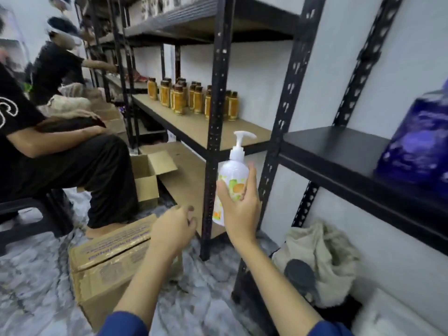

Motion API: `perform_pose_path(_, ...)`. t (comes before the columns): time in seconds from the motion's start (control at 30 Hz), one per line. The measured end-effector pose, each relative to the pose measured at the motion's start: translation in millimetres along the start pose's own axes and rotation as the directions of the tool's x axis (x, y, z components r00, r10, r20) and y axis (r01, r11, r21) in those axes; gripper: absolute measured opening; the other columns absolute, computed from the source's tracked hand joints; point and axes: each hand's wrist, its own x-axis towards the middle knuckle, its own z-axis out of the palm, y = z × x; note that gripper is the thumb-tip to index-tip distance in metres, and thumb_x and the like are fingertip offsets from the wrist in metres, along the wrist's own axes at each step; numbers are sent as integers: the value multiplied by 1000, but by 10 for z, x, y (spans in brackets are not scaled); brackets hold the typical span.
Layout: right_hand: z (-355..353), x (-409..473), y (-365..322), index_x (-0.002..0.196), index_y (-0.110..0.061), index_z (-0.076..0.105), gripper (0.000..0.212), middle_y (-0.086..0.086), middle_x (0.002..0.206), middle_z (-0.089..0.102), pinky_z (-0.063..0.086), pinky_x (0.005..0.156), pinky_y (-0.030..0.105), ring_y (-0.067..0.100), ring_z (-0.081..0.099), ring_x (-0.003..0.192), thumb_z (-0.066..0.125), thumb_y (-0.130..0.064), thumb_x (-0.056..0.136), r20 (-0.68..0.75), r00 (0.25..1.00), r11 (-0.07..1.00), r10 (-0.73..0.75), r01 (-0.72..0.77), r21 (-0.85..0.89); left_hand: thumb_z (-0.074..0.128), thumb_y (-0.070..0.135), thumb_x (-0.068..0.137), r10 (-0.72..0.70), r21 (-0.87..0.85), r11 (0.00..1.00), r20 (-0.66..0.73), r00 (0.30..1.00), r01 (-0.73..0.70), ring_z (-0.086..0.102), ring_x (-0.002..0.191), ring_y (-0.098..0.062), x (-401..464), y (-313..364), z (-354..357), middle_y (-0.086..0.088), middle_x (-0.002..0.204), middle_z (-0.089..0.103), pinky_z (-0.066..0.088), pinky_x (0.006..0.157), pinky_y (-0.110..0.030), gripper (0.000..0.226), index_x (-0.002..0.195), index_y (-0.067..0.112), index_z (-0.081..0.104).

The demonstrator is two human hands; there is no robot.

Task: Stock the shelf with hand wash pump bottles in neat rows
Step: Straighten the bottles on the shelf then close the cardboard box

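Observation:
My right hand (238, 204) grips a white hand wash pump bottle (233, 170) with an orange-and-green fruit label, held upright in front of a black shelf post (214, 132). My left hand (173, 229) hovers over a closed cardboard carton (106, 258) on the floor, fingers loosely curled and holding nothing. To the right, a black shelf board (339, 151) carries only a purple refill pack (419, 146) at its far end.
Several amber bottles (186, 98) stand on the wooden shelf to the left. An open cardboard box (150, 175) sits on the floor. A seated person (48, 151) and another standing person (58, 66) are at left. A beige bag (322, 258) lies under the black shelf.

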Motion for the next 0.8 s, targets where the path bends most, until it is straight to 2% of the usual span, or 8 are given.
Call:
perform_pose_path(0.13, -619, 347, -316, 147, -31, 25, 88, -4, 127, 55, 50, 78, 19, 9, 57, 103, 46, -69, 70, -96, 986, 990, -136, 131, -51, 45, 34, 94, 188, -18, 982, -53, 981, -189, 57, 106, -22, 158, 741, -284, -1, 118, 58, 48, 81, -34, 37, 129, 23, 51)
perform_pose_path(0.27, -1291, 543, -553, 146, -27, 28, 78, -13, 110, 49, 35, 67, 1, -1, 50, 88, 59, -53, 79, -226, 937, 956, -268, 228, -187, 48, 30, 95, 384, -150, 903, -142, 912, -403, 56, 111, -23, 142, 1489, -460, -2, 127, 55, 45, 84, -34, 34, 128, 22, 53)
perform_pose_path(0.4, -1906, 606, -709, 145, -22, 32, 80, -5, 123, 55, 45, 78, 16, 10, 58, 101, 53, -59, 77, -355, 854, 907, -380, 269, -325, 54, 25, 94, 620, -235, 686, -306, 723, -688, 56, 110, -22, 61, 2170, -460, -4, 123, 58, 45, 89, -33, 31, 122, 15, 59)
perform_pose_path(0.47, -2198, 615, -748, 144, -19, 35, 78, 0, 128, 57, 41, 80, 14, 8, 57, 103, 53, -56, 78, -410, 803, 878, -433, 271, -395, 53, 27, 91, 692, -218, 577, -382, 613, -787, 60, 105, -28, -2, 2480, -423, -9, 118, 62, 47, 86, -34, 33, 116, 9, 63)
perform_pose_path(0.57, -2612, 615, -742, 143, -13, 37, 76, -5, 129, 54, 39, 85, 10, 7, 54, 111, 57, -50, 79, -467, 732, 837, -495, 258, -482, 44, 38, 88, 763, -223, 467, -388, 517, -856, 63, 98, -27, -119, 2892, -307, -7, 109, 67, 48, 83, -33, 44, 111, 8, 66)
perform_pose_path(0.63, -2850, 598, -687, 142, -11, 39, 74, -8, 126, 52, 37, 85, 7, 5, 51, 110, 59, -48, 80, -492, 703, 815, -514, 221, -535, 44, 38, 90, 790, -234, 412, -391, 473, -881, 64, 95, -23, -191, 3082, -152, -3, 106, 68, 50, 84, -36, 41, 111, 11, 67)
perform_pose_path(0.7, -3026, 559, -621, 141, -12, 39, 74, -6, 127, 53, 35, 85, 5, 6, 51, 110, 59, -48, 80, -512, 694, 810, -506, 179, -558, 41, 35, 94, 782, -214, 401, -427, 454, -891, 64, 96, -17, -248, 3174, 8, 3, 105, 69, 48, 88, -39, 37, 108, 17, 69)
perform_pose_path(0.8, -3169, 519, -531, 140, -11, 41, 72, -18, 127, 42, 27, 89, -3, -9, 38, 113, 59, -46, 79, -517, 683, 796, -515, 159, -584, 39, 30, 97, 726, -186, 406, -528, 440, -895, 63, 98, -12, -283, 3202, 166, 7, 104, 69, 38, 92, -35, 36, 103, 20, 72)
